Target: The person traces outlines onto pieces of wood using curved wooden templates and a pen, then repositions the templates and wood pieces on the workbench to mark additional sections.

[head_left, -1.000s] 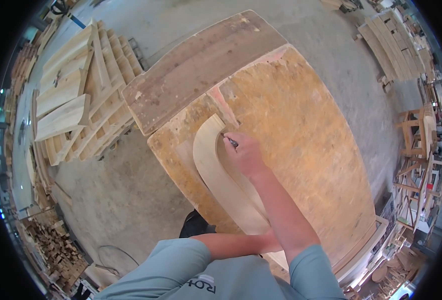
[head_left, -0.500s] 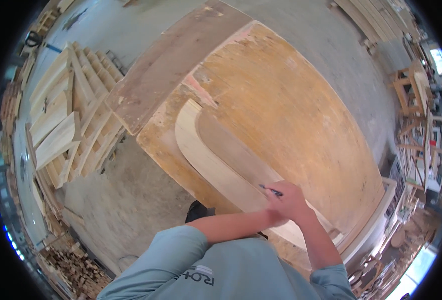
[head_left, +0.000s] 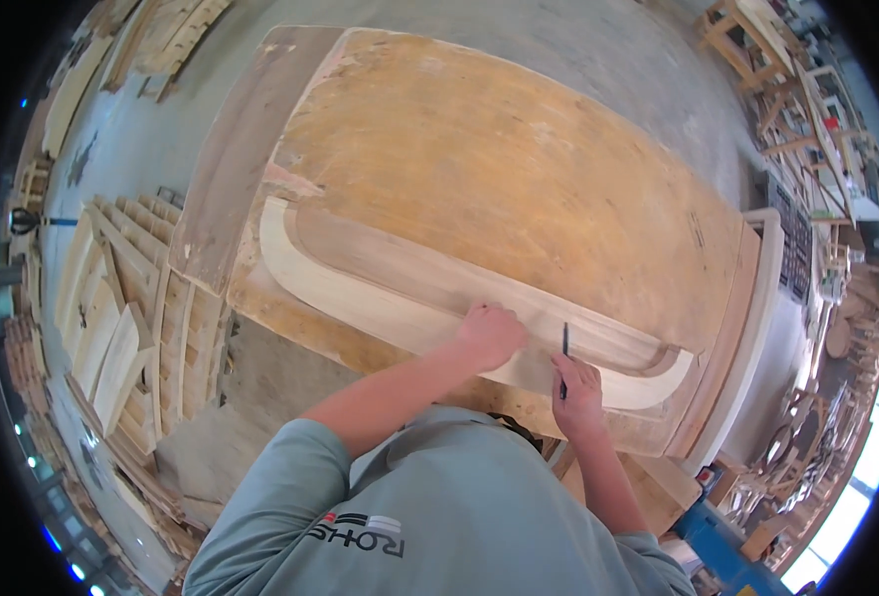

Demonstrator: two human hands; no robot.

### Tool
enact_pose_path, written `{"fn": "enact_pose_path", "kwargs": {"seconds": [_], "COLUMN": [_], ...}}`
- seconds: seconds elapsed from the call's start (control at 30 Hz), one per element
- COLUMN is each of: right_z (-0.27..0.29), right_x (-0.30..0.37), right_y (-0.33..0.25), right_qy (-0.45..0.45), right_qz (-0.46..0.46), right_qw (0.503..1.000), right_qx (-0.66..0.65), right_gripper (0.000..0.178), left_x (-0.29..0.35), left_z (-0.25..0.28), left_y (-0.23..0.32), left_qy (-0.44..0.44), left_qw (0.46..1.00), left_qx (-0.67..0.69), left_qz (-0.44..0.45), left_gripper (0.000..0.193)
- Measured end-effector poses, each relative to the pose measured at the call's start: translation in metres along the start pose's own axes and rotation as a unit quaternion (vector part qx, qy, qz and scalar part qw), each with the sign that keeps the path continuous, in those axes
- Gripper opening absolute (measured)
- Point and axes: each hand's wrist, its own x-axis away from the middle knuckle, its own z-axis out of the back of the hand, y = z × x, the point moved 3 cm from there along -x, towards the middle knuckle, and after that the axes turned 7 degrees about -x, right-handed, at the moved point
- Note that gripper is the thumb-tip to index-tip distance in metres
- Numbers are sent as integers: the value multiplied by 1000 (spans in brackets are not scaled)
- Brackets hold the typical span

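A long, pale curved wooden piece (head_left: pixel 380 305) lies on a worn wooden table, with both ends bending away from me. My left hand (head_left: pixel 491 337) is closed above its middle, near the inner edge; whatever its fingers may hold is hidden. To the right, my right hand (head_left: pixel 579 394) grips a slim dark pen (head_left: pixel 565 340) with one end pointing away from me. This hand is over the right half of the curved piece. A gap separates the two hands.
The yellowish-brown tabletop (head_left: pixel 479 159) stretches beyond the piece, with a darker board (head_left: pixel 250 149) along its left. A pale curved rail (head_left: pixel 747 358) stands at the right end. Stacked wooden parts (head_left: pixel 111 328) are at the left, and a blue object (head_left: pixel 722 546) sits at the lower right.
My hands, close together over the curved piece before, have come apart. The left is now further left, while the right holds the pen more upright. My view has turned, so the table lies more crosswise.
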Motion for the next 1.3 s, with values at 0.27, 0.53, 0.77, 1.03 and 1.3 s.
{"fn": "enact_pose_path", "kwargs": {"seconds": [0.27, 0.53, 0.77, 1.03, 1.3], "right_z": [-2, 4, 5, -79, -110], "right_x": [6, -2, -40, -146, -176], "right_y": [-2, -4, -16, -82, -107], "right_qy": [15, -8, -38, -184, -261], "right_qz": [15, 35, 20, 12, 58], "right_qw": [1000, 999, 997, 936, 926], "right_qx": [-8, 5, -69, -299, -266], "right_gripper": [37, 40, 32, 23, 25], "left_x": [18, 88, 119, 124, 124], "left_z": [21, 29, 23, 21, 18], "left_y": [0, -24, -50, -51, -52], "left_qy": [10, 188, 213, 205, 214], "left_qw": [995, 979, 974, 976, 973], "left_qx": [67, 35, 7, 25, 13], "left_qz": [68, 72, 79, 74, 86], "left_gripper": [31, 48, 66, 70, 67]}}
